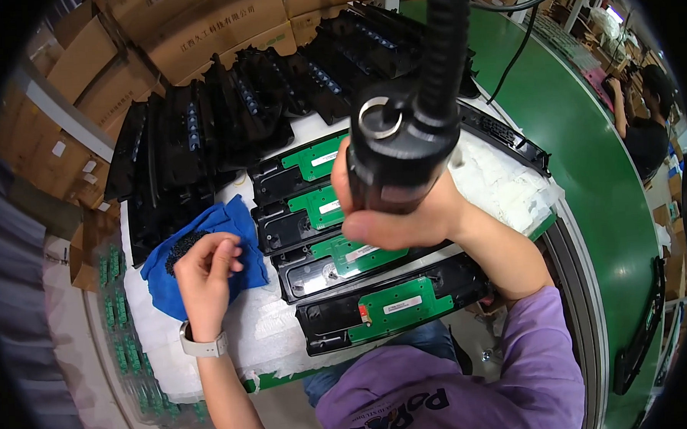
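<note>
Bench inventory, near to far:

- Black trays w/ green circuit boards, qty 4, laid side by side on white foam sheet: nearest tray, 2nd, 3rd, 4th. 1 board seen per tray.
- Left hand, watch at wrist: fingers curled and pinched together over blue cloth; what is pinched cannot be told. Cloth spread on foam, just left of trays.
- Small black screws, 1 pile, too many to count, heaped on cloth, touching the fingers.
- Right hand: closed round black power screwdriver, held upright above 2nd and 3rd trays; coiled cable run up from its top.
- Green parts, qty unclear, stacked in clear bin at left bench edge.
- Black plastic housings, roughly a dozen, exact count not readable, stacked behind trays.
- Cardboard boxes, several, behind housings.
- Green conveyor belt at right; 1 more person seated far along it.
</note>
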Demonstrator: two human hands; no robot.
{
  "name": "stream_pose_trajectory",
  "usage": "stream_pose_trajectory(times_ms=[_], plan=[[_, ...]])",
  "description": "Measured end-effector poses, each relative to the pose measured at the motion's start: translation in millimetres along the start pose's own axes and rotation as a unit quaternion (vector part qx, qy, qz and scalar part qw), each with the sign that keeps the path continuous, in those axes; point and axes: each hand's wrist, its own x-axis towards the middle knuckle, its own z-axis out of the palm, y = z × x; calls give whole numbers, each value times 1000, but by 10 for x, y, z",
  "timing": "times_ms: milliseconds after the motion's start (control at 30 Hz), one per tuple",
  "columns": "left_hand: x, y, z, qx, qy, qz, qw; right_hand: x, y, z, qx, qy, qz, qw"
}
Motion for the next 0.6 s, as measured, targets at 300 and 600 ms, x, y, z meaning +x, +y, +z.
stream_pose_trajectory(times_ms=[300,600], plan=[[-215,230,462,-182,-142,-7,973,-55,-87,-80,182,-37,-36,982],[-308,299,554,-223,-190,-14,956,-63,-43,-56,324,-33,-196,925]])
